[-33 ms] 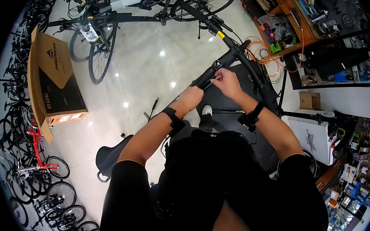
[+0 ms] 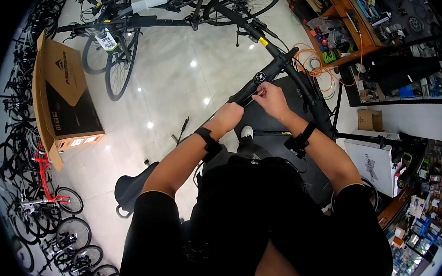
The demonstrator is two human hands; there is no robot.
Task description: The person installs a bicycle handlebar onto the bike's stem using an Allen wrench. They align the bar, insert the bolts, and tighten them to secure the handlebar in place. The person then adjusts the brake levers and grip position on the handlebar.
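A black bicycle frame (image 2: 245,91) stands in front of me, with its black handlebar (image 2: 299,81) running off to the upper left and lower right. On top of the frame's front end sits a round cap (image 2: 260,77) beside the stem. Against the frame tube, my left hand (image 2: 227,118) is closed in a fist; what lies inside its fingers is hidden. Just below the cap, my right hand (image 2: 273,100) pinches with thumb and forefinger at the tube's near side. Something thin and pale shows between the two hands, too small to name. Dark bands circle both wrists.
An open cardboard box (image 2: 67,93) stands at the left, near rows of bicycles and a red bicycle frame (image 2: 44,175). More bicycles (image 2: 117,68) are at the far side. A wooden tool shelf (image 2: 338,14), an orange hose (image 2: 311,61) and a white box (image 2: 371,163) lie to the right.
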